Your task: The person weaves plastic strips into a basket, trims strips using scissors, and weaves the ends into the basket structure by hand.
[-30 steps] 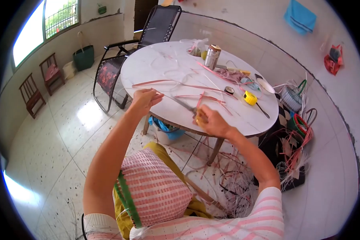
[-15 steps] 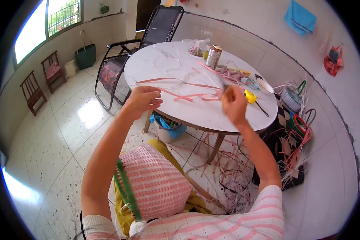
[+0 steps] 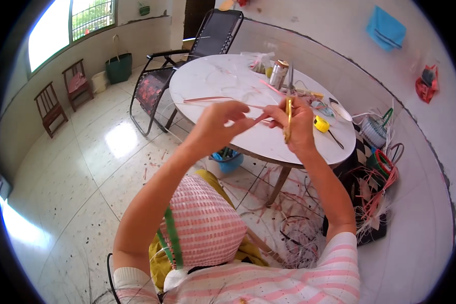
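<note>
My left hand (image 3: 220, 126) is closed in a pinch on the end of a pink plastic strip (image 3: 260, 118) over the near edge of the round table. My right hand (image 3: 300, 124) is closed round a pair of scissors (image 3: 289, 119), seen edge-on, yellow handles towards me and blades pointing up and away. Its thumb and fingertips meet the pink strip beside my left fingers. On my lap lies a pink and white woven basket (image 3: 207, 223) on its side, its green rim (image 3: 172, 238) to the left.
The white round table (image 3: 202, 76) carries a metal can (image 3: 278, 75), a yellow tape measure (image 3: 320, 123) and loose strips. Under it stands a bin with a blue bag (image 3: 229, 161). Strip scraps (image 3: 299, 228) litter the floor at right. Behind the table is a folding recliner (image 3: 213, 35).
My left hand has moved right and my right hand slightly inward, so they now meet at the pink strip. The scissors have swung upright. The view has shifted slightly.
</note>
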Tool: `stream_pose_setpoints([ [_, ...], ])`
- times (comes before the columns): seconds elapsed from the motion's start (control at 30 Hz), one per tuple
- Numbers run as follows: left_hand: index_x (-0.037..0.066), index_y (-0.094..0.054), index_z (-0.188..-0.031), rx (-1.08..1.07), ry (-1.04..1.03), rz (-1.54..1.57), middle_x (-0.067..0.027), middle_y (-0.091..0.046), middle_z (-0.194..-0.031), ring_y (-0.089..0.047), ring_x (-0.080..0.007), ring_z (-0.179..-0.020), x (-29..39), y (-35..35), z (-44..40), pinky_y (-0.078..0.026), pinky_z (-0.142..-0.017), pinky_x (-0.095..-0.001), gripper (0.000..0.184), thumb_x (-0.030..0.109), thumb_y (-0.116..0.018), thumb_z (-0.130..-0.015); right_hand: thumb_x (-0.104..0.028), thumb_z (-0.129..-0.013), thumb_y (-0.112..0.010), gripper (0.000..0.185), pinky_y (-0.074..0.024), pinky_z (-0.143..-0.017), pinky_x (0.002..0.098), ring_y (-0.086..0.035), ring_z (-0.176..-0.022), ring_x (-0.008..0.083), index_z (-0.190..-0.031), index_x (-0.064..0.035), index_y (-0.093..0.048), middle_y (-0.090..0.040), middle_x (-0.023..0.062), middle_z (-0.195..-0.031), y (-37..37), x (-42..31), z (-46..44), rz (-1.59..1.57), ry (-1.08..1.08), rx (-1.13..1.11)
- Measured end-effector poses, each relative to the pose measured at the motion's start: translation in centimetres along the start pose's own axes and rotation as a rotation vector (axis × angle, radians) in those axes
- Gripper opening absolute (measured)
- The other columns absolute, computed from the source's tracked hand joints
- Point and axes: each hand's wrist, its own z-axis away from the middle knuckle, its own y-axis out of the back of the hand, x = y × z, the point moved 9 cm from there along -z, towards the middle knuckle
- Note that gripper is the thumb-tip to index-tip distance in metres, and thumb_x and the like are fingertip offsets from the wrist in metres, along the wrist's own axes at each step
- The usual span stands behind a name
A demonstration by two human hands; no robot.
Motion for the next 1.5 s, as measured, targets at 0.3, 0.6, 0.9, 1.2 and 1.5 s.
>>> stream_pose_setpoints([
  [0.3, -0.003, -0.063, -0.106, 0.227, 0.189, 0.341, -0.0016, -0.059, -0.072, -0.05, -0.005, -0.062, -0.5, 3.0, 4.3, -0.04, -0.055, -0.0186, 0.017, 0.006, -0.055, -0.094, -0.036, -0.094, -0.058, 0.035, -0.0378, -0.043, 0.0199, -0.048, -0.051, 0.0052, -0.083, -0.0036, -0.051, -0.055, 0.0024, -0.065, -6.5, 1.6, 4.5, 0.011, -0.285, -0.264],
  [0.6, -0.003, -0.061, -0.117, 0.349, 0.08, 0.406, -0.0009, -0.058, -0.074, -0.049, -0.0049, -0.064, 0.7, 4.4, 5.9, -0.041, -0.056, -0.0189, 0.025, 0.008, -0.056, -0.094, -0.048, -0.095, -0.049, 0.044, -0.0341, -0.049, 0.0204, -0.038, -0.057, 0.0047, -0.085, -0.005, -0.047, -0.044, -0.0022, -0.068, -9.7, 2.5, 7.2, 0.152, -0.136, -0.439],
  [0.9, -0.001, -0.063, -0.115, 0.391, 0.091, 0.425, 0.0009, -0.058, -0.073, -0.049, -0.0035, -0.064, 0.1, 4.2, 6.5, -0.039, -0.055, -0.0171, 0.024, 0.008, -0.056, -0.094, -0.045, -0.092, -0.058, 0.048, -0.0332, -0.051, 0.0247, -0.037, -0.06, 0.0068, -0.075, -0.0014, -0.05, -0.046, -0.0015, -0.062, -9.9, 1.7, 7.4, 0.232, -0.104, -0.357],
  [1.2, 0.0, -0.064, -0.114, 0.311, 0.221, 0.665, 0.0011, -0.058, -0.071, -0.044, -0.005, -0.061, -1.3, 4.2, 6.7, -0.037, -0.055, -0.0193, 0.028, 0.019, -0.06, -0.094, -0.048, -0.091, -0.058, 0.052, -0.0292, -0.047, 0.0257, -0.034, -0.057, 0.0063, -0.07, -0.001, -0.05, -0.042, -0.0027, -0.057, -9.3, 1.8, 7.5, 0.27, -0.105, -0.35],
  [1.5, 0.001, -0.067, -0.107, 0.428, 0.141, 0.504, 0.0, -0.066, -0.082, -0.056, -0.0032, -0.071, -0.2, 5.1, 7.1, -0.045, -0.063, -0.0172, 0.025, 0.009, -0.071, -0.084, -0.049, -0.091, -0.058, 0.052, -0.0328, -0.049, 0.0255, -0.037, -0.059, 0.0069, -0.075, 0.0002, -0.05, -0.048, 0.0016, -0.06, -10.1, 0.8, 7.7, 0.282, -0.018, -0.391],
])
